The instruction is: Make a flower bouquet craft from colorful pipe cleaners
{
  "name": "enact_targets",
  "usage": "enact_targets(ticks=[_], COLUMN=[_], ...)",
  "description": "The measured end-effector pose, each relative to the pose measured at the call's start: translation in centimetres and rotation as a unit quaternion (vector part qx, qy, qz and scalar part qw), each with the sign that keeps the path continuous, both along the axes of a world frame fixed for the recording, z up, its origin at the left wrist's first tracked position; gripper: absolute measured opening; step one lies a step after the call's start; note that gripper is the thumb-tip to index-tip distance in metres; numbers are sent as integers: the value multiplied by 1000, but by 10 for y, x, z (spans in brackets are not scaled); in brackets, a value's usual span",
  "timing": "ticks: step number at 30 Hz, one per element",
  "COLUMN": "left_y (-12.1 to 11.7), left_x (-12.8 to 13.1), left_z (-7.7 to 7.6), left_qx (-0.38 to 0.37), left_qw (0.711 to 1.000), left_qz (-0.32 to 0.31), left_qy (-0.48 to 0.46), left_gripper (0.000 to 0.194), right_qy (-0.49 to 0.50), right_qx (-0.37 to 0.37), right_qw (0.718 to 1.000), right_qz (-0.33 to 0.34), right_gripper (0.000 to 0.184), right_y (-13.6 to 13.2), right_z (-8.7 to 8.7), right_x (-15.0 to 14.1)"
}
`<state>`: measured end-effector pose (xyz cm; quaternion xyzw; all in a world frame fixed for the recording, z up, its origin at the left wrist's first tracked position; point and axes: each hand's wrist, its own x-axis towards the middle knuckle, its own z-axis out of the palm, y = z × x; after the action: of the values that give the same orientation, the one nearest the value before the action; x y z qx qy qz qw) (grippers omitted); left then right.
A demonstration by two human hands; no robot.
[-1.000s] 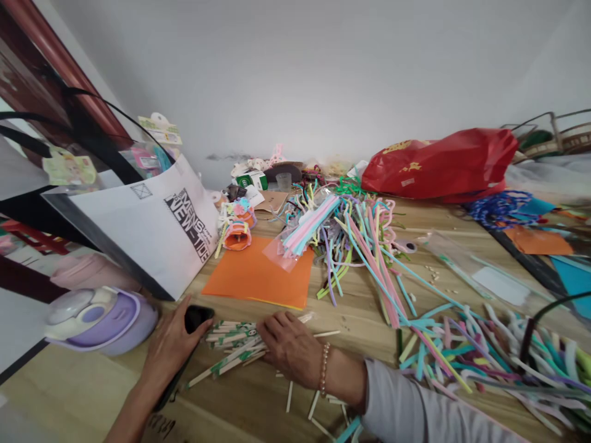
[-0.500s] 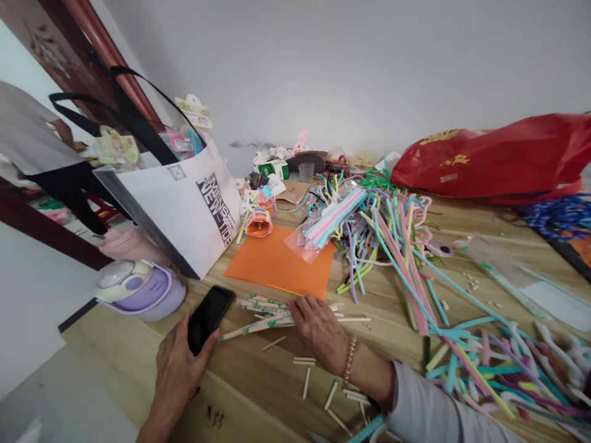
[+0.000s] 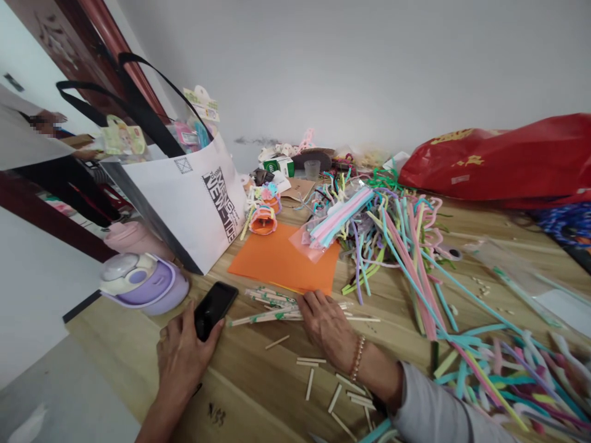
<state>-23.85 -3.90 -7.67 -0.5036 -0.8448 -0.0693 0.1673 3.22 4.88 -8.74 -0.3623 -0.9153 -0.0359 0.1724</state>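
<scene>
- Along the left edge of the desk, a lidded container is wearing lilac and cream.
- A smartphone is showing black.
- Wrapped chopsticks are showing pale beige and green print.
- A paper sheet is showing orange.
- By the back edge, a plastic bag is showing red with gold print.
- Pipe cleaners are mixing pink, turquoise, yellow and lilac.
- A tote bag is pairing white with black lettering.
</scene>
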Motion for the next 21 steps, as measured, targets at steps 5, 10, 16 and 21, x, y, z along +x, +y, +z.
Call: enact_targets(ticks=[5,10,16,21], left_y=[3,5,7,7], left_x=[5,-2,-5,0], left_z=[3,-1,1,5], left_qx=[1,13,13,-3], left_qw=[1000,1000,999,999], left_qz=[20,4,17,27], left_qy=[13,-2,-45,-47], left_gripper=[72,77,80,81], right_qy=[-1,8,8,5], right_qx=[-3,3,-4,-5], right_qw=[1000,1000,1000,1000], right_qz=[2,1,0,4], right_gripper=[30,36,32,33], right_y=[2,1,1,1], right_z=[-1,-3,-1,0], right_x=[-1,-1,-1,0])
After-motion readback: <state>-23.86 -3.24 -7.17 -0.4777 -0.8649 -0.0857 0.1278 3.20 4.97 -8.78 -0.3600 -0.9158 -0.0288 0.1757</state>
